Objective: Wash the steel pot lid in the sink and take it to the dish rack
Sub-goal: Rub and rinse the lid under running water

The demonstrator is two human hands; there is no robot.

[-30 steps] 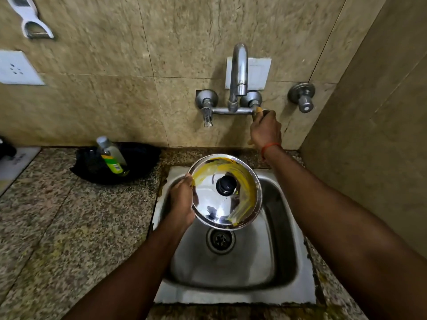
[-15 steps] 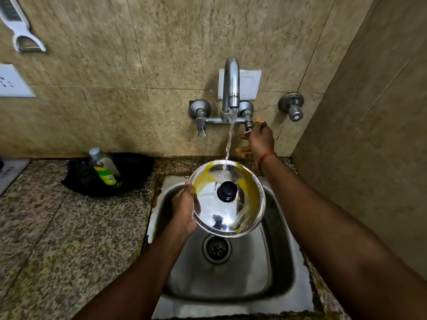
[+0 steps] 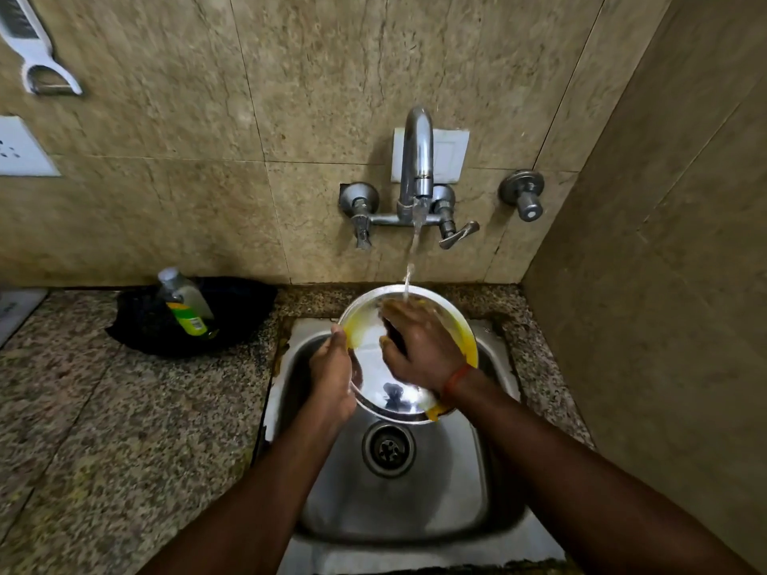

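The steel pot lid (image 3: 375,367) was held over the sink (image 3: 415,500), tilted so its shiny face looked up at the camera, with the far edge under the thin stream of water (image 3: 415,238) falling from the tap (image 3: 417,159). The left hand (image 3: 332,375) was closed on the lid's near-left rim, thumb over the edge and the fingers hidden behind it. The right hand (image 3: 419,346) lay flat and spread on the face, fingers pointing left, rubbing through yellow residue (image 3: 467,338) that ringed the rim on both sides; it covered the middle of the lid and gripped nothing that could be seen. Judged from these views, the lid was thin, stiff steel, light enough for one hand, and not fragile, though a drop into the sink would be noisy. Wet and smeared, it would likely be slippery on the polished face, so the rolled rim, pinched as the left hand had it, looked the surest hold while scrubbing; any knob at the centre lay under the right hand and could not be seen. Beyond the left hand, on the granite bench (image 3: 124,429), a bottle (image 3: 184,302) with a green label leaned in a black dish (image 3: 232,309), well apart from both hands. No dish rack was in sight, and much yellow remained, so the washing seemed barely begun.
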